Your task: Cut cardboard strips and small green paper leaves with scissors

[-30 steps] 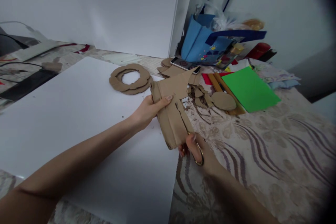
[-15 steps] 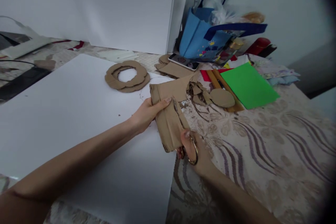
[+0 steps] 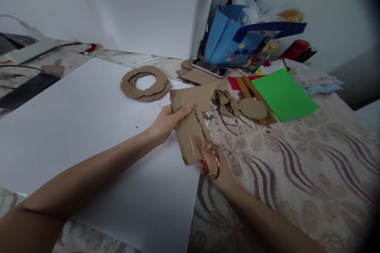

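My left hand (image 3: pixel 168 123) grips a piece of brown cardboard (image 3: pixel 190 138), thumb on top and fingers hidden underneath. A ragged cut line runs along the cardboard's right part. At its lower right edge my right hand (image 3: pixel 215 166) is closed on a pair of scissors (image 3: pixel 218 168), with thumb and fingers through the gold-coloured handle loops. The cardboard and hand hide the blades. Farther back on the white board (image 3: pixel 97 126) lie scalloped cardboard rings (image 3: pixel 160 81), one overlapping another.
Cardboard scraps (image 3: pixel 225 102) and a cardboard oval (image 3: pixel 253 108) lie beyond my hands. Behind them are a phone (image 3: pixel 209 67) and a blue bag (image 3: pixel 225 39). Green paper (image 3: pixel 285 95) sits to the right on the patterned tablecloth (image 3: pixel 285 158). A black device (image 3: pixel 26 89) is at far left.
The scissors' handle loops look closer together than before. My right hand has shifted slightly up and left, and the view has moved a little. My left hand keeps its hold on the cardboard.
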The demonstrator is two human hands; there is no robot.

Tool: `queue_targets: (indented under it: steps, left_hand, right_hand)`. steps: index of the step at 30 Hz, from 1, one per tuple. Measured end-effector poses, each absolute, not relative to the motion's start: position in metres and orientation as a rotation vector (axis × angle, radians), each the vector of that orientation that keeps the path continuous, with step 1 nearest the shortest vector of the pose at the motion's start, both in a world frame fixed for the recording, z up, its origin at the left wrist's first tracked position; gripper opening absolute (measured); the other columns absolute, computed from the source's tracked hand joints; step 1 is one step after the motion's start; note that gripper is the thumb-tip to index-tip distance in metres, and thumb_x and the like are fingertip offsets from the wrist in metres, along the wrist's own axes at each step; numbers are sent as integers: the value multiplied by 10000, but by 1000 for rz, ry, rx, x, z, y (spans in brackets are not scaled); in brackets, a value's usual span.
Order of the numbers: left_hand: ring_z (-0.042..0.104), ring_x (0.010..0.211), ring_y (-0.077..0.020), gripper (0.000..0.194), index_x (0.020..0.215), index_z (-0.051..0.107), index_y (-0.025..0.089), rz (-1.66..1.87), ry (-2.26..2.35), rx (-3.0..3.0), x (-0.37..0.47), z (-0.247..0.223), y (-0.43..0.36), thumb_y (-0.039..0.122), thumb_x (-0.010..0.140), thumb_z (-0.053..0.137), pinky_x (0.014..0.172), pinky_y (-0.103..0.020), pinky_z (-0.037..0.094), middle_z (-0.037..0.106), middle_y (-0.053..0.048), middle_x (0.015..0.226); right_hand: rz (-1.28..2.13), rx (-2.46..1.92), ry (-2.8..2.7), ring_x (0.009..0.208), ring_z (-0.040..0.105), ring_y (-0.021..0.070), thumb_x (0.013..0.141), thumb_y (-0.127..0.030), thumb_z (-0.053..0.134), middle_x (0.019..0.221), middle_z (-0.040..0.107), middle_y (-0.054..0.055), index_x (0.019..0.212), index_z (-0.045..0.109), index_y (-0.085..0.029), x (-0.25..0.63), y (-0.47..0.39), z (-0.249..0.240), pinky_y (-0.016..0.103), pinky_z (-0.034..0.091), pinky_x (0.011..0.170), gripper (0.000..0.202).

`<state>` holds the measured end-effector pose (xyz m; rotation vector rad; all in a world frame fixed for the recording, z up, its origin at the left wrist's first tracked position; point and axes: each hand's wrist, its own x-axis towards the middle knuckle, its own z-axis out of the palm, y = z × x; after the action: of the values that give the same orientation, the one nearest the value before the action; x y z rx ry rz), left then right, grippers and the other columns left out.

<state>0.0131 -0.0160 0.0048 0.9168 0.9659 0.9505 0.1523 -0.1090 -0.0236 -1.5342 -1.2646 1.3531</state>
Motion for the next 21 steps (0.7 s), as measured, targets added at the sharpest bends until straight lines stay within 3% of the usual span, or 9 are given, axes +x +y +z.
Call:
queue_targets:
  steps: [5,9,13,16,21]
  left_hand:
    - [641,911,-233,381,977,643,146,824,930,961,13,0,-19,433,729,684,737,-321,518,674,-127,1075]
    - [639,908,-232,384,958,628,136,938,972,1010,13,1,-15,435,723,683,760,-328,513,690,-111,997]
    - [649,868,-201,344,913,634,158,1144,1034,972,-7,3,12,421,700,696,788,-308,515,701,-64,862]
    - [649,830,-190,345,912,641,162,1023,1075,999,-29,4,31,404,679,720,766,-304,520,695,-68,843]
    - [647,772,-185,323,900,652,149,779,964,1124,-44,8,35,398,704,713,722,-297,522,692,-103,881]
  right_hand:
    - [1542,-1466,-1162,393,441,91,767,-743,387,490,459,-26,618,435,-199,163,-103,-25,200,376,385,566]
    - [1788,-1273,-1218,482,523,125,762,-793,257,626,565,30,789,546,-172,166,-104,-33,229,419,441,686]
    - [1991,-1082,-1458,517,521,136,774,-795,158,603,558,23,963,599,-138,177,-111,-31,237,404,476,814]
    - [1924,-1156,-1705,577,485,123,847,-708,230,644,534,10,992,616,-139,202,-113,-15,241,376,548,703]
    - [1742,-1202,-1838,560,447,126,870,-648,315,645,512,2,1043,599,-141,242,-103,1,246,343,519,607]
